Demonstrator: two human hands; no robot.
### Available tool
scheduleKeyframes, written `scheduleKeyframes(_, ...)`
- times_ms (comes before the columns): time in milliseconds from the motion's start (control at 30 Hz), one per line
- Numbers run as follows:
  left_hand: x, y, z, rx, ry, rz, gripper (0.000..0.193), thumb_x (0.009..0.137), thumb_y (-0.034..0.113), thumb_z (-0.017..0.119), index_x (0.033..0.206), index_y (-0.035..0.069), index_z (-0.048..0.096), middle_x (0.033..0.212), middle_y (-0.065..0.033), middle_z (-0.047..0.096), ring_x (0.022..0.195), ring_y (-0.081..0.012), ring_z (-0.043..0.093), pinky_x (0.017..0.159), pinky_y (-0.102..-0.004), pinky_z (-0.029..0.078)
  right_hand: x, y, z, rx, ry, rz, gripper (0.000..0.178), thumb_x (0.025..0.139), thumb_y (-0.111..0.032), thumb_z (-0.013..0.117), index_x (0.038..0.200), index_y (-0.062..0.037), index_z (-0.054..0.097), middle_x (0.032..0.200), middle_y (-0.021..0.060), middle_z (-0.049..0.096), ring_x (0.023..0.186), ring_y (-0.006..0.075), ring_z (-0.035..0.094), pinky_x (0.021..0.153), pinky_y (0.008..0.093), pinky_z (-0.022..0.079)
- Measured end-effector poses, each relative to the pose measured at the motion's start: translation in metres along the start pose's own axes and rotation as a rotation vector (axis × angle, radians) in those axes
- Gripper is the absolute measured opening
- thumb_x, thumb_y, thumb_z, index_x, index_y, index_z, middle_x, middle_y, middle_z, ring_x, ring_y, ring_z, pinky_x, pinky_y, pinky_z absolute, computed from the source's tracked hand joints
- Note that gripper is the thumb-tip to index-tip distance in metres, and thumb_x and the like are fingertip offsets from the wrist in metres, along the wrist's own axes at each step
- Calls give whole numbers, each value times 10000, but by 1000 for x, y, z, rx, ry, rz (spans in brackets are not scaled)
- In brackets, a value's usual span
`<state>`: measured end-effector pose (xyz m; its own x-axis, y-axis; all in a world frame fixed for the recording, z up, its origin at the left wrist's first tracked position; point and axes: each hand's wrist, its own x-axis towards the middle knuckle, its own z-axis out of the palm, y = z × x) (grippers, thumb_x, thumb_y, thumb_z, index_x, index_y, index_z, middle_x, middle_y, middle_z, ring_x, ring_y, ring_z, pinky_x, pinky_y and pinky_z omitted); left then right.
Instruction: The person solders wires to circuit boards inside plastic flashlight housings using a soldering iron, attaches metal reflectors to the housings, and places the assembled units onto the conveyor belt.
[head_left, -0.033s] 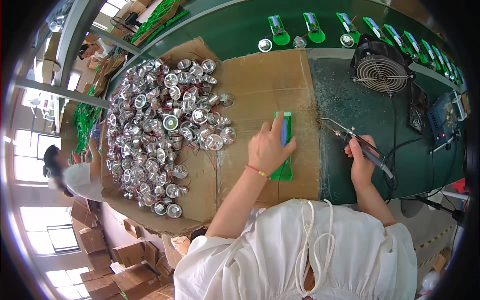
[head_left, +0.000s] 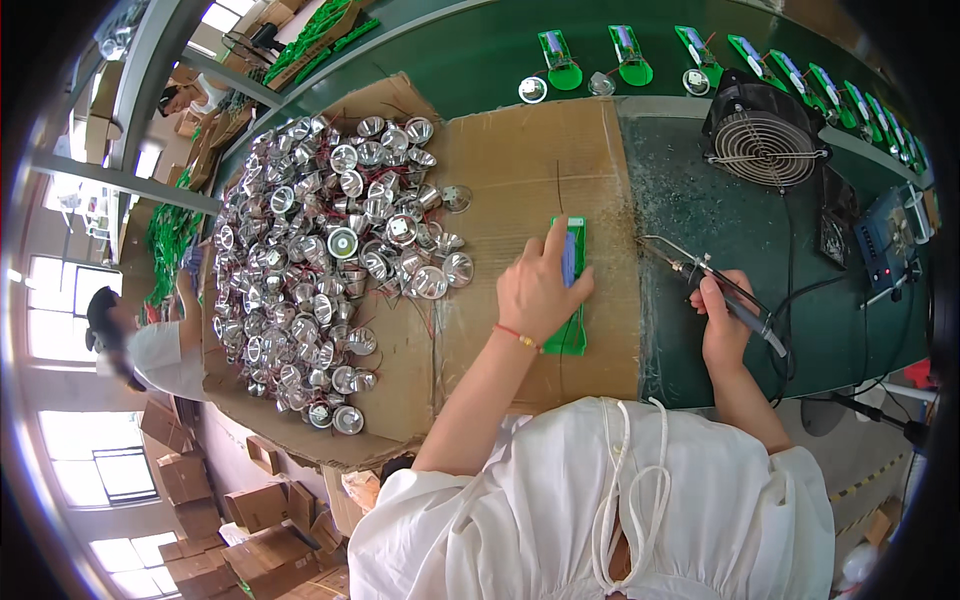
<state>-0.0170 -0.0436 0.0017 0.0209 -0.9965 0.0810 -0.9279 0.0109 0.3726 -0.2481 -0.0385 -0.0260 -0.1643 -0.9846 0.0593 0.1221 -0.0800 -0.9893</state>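
My left hand lies over a narrow green plastic case on the cardboard. Its index finger reaches the case's far end, with the thumb at the right side, gripping it. A blue cylindrical cell sits inside the case, partly covered by my fingers. From the index fingertip a thin dark wire stretches away from me. My right hand is closed around a soldering iron, its handle grey and black. The iron's thin metal tip points left toward the case, apart from it.
A cardboard tray heaped with silvery lamp reflectors stands left. Several green assemblies line the far shelf. A black fan and a blue soldering station are at right, with cables between. Another person is at far left.
The green case has shifted slightly away from me under my left hand. The dark wire now shows beyond my index fingertip. My right hand and the soldering iron are nearly still.
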Motion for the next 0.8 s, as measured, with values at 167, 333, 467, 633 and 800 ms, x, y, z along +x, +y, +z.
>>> scheduleKeyframes(167, 6, -10, -11, -284, 247, -39, 646, 709, 380, 688, 1210, 63, 434, 947, -144, 572, 775, -278, 597, 658, -381, 487, 1, 4, -6, -35, 9, -18, 154, 825, -148, 596, 849, -8, 538, 665, 59, 578, 571, 93, 531, 521, 202, 408)
scheduleKeyframes(333, -14, -57, -48, 83, 465, -81, 348, 701, 240, 686, 988, 71, 586, 937, -115, 557, 815, -257, 545, 708, -389, 443, 1, 0, -1, -8, -29, -13, 153, 827, -135, 592, 865, 3, 538, 677, 63, 578, 582, 95, 534, 528, 201, 412)
scheduleKeyframes(467, -18, -67, -53, 596, 399, -213, 319, 662, 253, 697, 914, 74, 618, 957, -64, 521, 911, -261, 487, 792, -400, 378, 1, 0, -1, -15, -43, -6, 143, 829, -127, 589, 863, 2, 537, 675, 62, 575, 580, 96, 531, 530, 200, 411)
scheduleKeyframes(633, -39, -49, -38, 300, 399, 33, 156, 682, 214, 691, 797, 119, 645, 966, -48, 530, 937, -260, 477, 830, -396, 353, 2, 3, -2, -7, -21, -4, 129, 830, -119, 585, 858, -4, 534, 675, 61, 572, 578, 95, 528, 529, 202, 407)
scheduleKeyframes(800, -58, -50, -48, 153, 471, -3, 326, 670, 178, 708, 959, 91, 583, 957, -63, 542, 925, -262, 497, 844, -387, 359, 3, 2, -4, -28, -27, -12, 141, 828, -125, 596, 860, 0, 538, 679, 61, 580, 588, 94, 536, 533, 202, 414)
